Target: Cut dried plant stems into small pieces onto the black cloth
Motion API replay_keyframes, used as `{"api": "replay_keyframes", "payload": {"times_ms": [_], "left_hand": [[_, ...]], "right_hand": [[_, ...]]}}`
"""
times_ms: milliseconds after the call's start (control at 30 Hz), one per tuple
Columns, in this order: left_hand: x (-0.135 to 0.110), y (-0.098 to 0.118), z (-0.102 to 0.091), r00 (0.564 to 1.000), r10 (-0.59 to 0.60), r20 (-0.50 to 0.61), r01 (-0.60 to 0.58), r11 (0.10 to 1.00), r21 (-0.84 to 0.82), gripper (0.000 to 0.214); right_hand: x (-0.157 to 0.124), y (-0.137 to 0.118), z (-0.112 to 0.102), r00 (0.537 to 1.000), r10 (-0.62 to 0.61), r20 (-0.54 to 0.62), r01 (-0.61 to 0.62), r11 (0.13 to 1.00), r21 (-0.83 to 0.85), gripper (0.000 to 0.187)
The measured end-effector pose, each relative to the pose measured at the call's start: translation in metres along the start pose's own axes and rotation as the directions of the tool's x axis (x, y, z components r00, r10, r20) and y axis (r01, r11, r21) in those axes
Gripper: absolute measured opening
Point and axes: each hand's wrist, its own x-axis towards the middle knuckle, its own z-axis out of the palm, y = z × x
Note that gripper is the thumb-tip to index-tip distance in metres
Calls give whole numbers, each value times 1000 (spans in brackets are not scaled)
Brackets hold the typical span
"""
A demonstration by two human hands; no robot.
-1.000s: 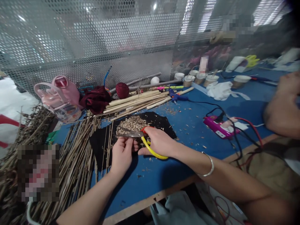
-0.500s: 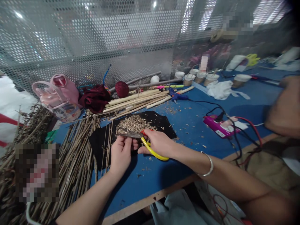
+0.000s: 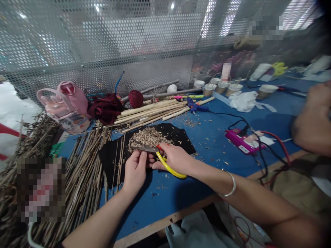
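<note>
My right hand (image 3: 177, 159) grips scissors (image 3: 172, 171) with yellow-sleeved handles, a bit of red near the pivot. Their dark blades point left, lying partly spread over a heap of short cut stalk pieces (image 3: 147, 137). My left hand (image 3: 135, 171) is closed just under the blades, thumb against the fingers; what it pinches is too small to make out. Beneath the heap lies a black cloth (image 3: 184, 137). A few thin dry stalks (image 3: 121, 162) rest across its left part, beside a large bundle of dry stalks (image 3: 82, 175).
Behind the cloth lie pale sticks (image 3: 152, 109), a blue glue gun (image 3: 196, 106) and a dark red yarn ball (image 3: 136, 99). A pink bottle (image 3: 73, 94) stands at left. On the right are a purple power strip (image 3: 241, 141), cables, paper cups (image 3: 234, 89) and another person's arm (image 3: 314, 120).
The view has shifted very slightly. Both hands and the scissors hold nearly the same place over the heap; the other person's arm at right has moved a little.
</note>
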Motion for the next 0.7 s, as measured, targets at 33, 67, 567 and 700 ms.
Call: {"api": "replay_keyframes", "payload": {"times_ms": [33,67,567,700], "left_hand": [[0,0,0,1000,2,-1,-2,1000,4,29],[0,1,0,1000,-1,-5,1,1000,8,28],[-2,7,1,1000,5,5,-6,997,79,26],[-2,9,0,1000,-20,16,19,996,83,24]], "right_hand": [[0,0,0,1000,-5,-4,5,1000,-1,59],[0,1,0,1000,-12,-8,12,1000,0,60],[-1,1,4,999,-8,-38,6,999,-46,69],[-1,-1,0,1000,19,3,-18,998,-66,66]]}}
